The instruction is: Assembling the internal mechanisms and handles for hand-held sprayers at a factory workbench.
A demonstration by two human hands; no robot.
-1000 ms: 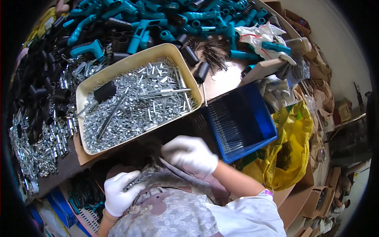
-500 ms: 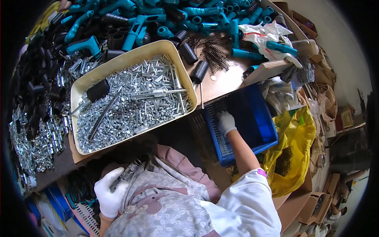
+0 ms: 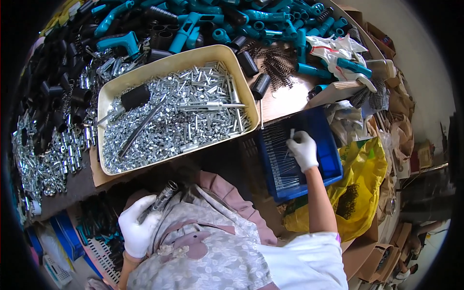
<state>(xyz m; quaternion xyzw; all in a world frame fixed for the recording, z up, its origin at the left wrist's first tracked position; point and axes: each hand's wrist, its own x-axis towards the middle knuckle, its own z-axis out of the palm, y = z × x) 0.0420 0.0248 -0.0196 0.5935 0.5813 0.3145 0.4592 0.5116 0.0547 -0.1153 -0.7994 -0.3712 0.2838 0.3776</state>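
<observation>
Right hand (image 3: 303,151), white-gloved, is out over the blue bin (image 3: 328,145), grip pinched on a thin metal pin (image 3: 291,134) that stands up from the fingertips, right above the rows of thin pins (image 3: 278,159) lying in the bin's left half. Left hand (image 3: 137,227), also gloved, sits near the body at lower left, fingers wrapped tight around a metal cylinder part (image 3: 162,198) that points up and to the right, just above a patterned cloth (image 3: 203,251) across the lap. Moving outward: the blue bin rests at the near right edge of the table (image 3: 285,101), a brown wooden top showing bare only in a patch just beyond the bin. To the left of the bin, close beside it, a wide cream tray (image 3: 249,104) holds a heap of small silver bolts (image 3: 183,121), with a black-handled rod (image 3: 134,96) and a long shaft lying on top. Far across the table lies a crowd of teal plastic handles (image 3: 193,21) and black tubes (image 3: 58,82), and dark springs (image 3: 275,65) sit just beyond the bare patch. More loose silver hardware (image 3: 43,154) spills down the left side. To the right of the bin, a yellow plastic bag (image 3: 362,188) bulges below the table edge, and cardboard boxes (image 3: 382,256) crowd the floor beyond it. Nothing sits between the right hand and the pins; the tray's near corner is close to its left.
</observation>
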